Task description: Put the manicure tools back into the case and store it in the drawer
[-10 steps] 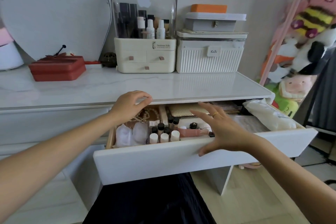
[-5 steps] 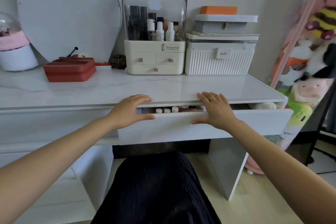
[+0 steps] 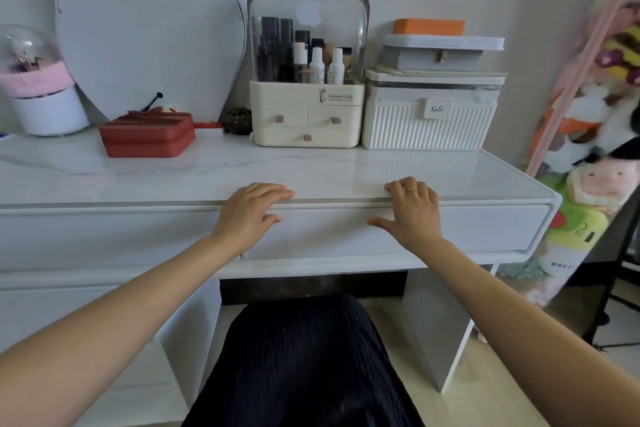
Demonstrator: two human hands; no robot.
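— White lacquered board, that drawer (image 3: 398,232) front, and from where I stand it sits flush under the marble-look top (image 3: 173,177). Stiff and smooth, with no handle I can see.

— So where would you take hold of it?

— By the top lip, where the fingers are now. Left hand (image 3: 251,215) rests flat at about ten o'clock on the front, fingers straight and curling only slightly over the upper edge. Right hand (image 3: 412,210), with a gold ring, lies spread at about two o'clock, thumb stretched out along the panel. Neither grips anything; both just press on it.

— And the manicure case?

— Not in sight. I'd guess it is inside the drawer, but with the front shut I cannot tell. A case like that would likely be light and rigid, and the loaded drawer probably slides easily, so a gentle push should do.

— What else is about?

— At twelve o'clock on the top, a cream cosmetics organiser (image 3: 308,114) with a clear dome, bottles inside. Just beside it at one o'clock, a white ribbed box (image 3: 429,128) with a grey case (image 3: 433,57) and an orange block (image 3: 429,27) stacked above. At ten o'clock a red box (image 3: 147,137), and a glass dome (image 3: 34,80) further left. Plush toys (image 3: 595,166) crowd three o'clock.

— Anything in the way?

— Only the person's dark skirt (image 3: 304,364) below, close under the drawer.
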